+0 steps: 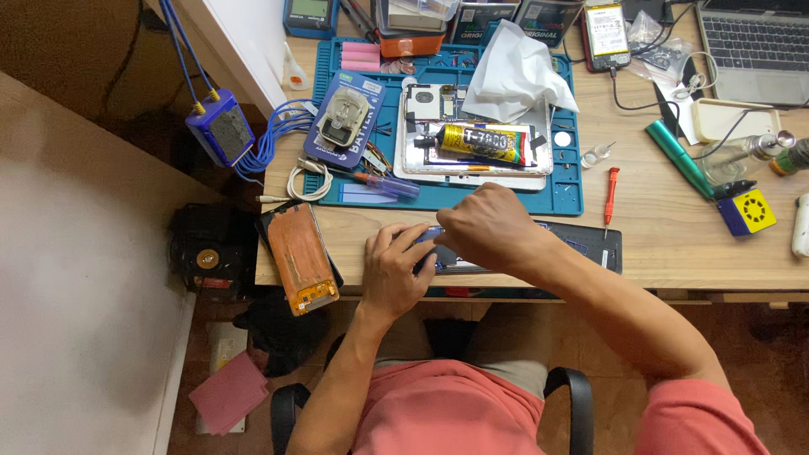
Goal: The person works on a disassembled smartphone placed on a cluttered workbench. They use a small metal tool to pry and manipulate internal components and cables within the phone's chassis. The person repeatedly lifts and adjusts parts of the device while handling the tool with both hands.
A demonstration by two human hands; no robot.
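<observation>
both hands work at the near table edge: left hand (396, 271) fingers curled down, pinning a dark opened slab-shaped phone (581, 238) flat on the wooden table (674, 244). right hand (487, 227) is bunched over the phone's left end; what it pinches, cannot tell. blue silicone repair mat (447, 198) with yellow-black glue tube (476, 143) lies just beyond, within reach.

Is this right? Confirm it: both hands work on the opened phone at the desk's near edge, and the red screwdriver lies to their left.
Not quite. The head view shows the red screwdriver lying right of both hands, left hand and right hand, which do work on the opened phone at the near edge.
</observation>
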